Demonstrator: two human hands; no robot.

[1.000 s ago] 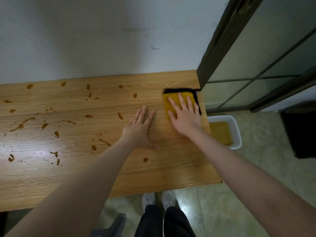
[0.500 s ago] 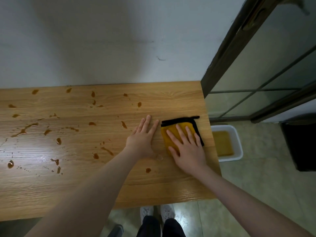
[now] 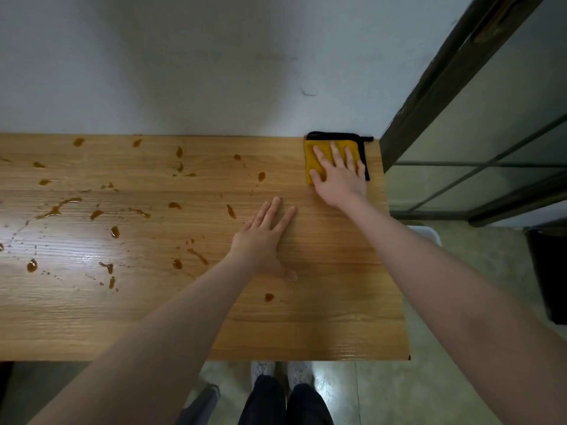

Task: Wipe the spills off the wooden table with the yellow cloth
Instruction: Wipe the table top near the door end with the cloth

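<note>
Yellow cloth [image 3: 319, 154] — flat under rt hand [image 3: 340, 176], table [image 3: 337, 302] far corner.

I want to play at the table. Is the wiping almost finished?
Not yet. The right end of the wooden table looks mostly clean. The right hand presses the yellow cloth at the far right corner; the left hand rests flat. Many brown spills remain leftward.

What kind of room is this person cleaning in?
Probably a plain home or utility room, though I can't be sure. A wooden table stands against a bare white wall, beside a dark-framed glass door, above a tiled floor.
</note>
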